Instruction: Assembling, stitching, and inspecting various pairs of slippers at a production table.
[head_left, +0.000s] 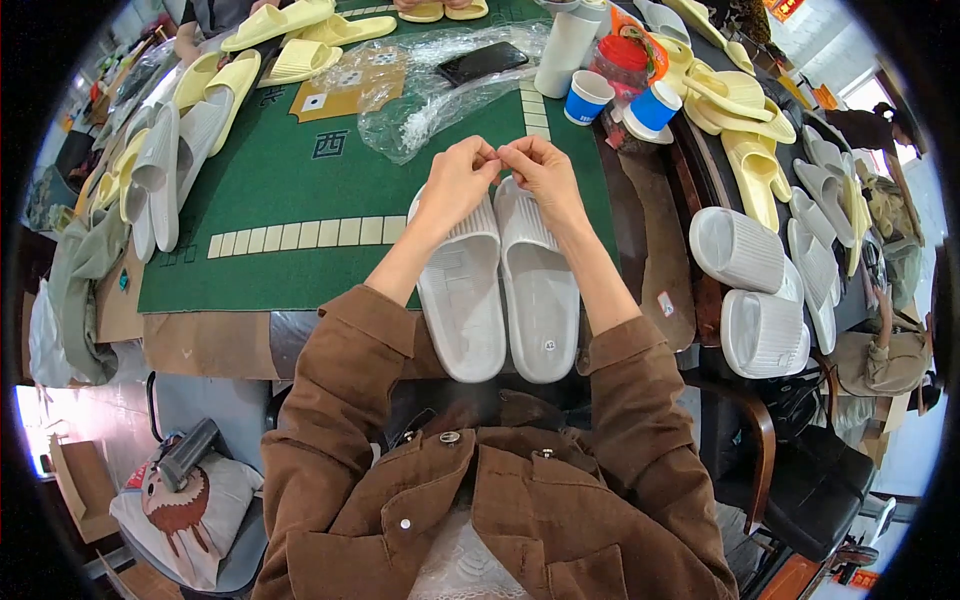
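Observation:
A pair of light grey slippers lies side by side before me, the left slipper [462, 305] and the right slipper [540, 295], heels toward me and jutting past the table's near edge. Over their toe ends my left hand [458, 185] and my right hand [545, 182] meet, thumbs and fingertips pinched closely together. Whatever sits between the fingertips is too small to make out. The hands partly cover the slippers' ribbed straps. A small round sticker [549, 345] shows on the right slipper's heel.
The table has a green mat [270, 190]. Crumpled clear plastic [405, 125], a black phone [482, 64], a white bottle [570, 50] and blue paper cups [588, 98] lie beyond my hands. Yellow and grey slippers line both sides, including a grey pair [740, 245] at right. Another person's hands show at the far edge.

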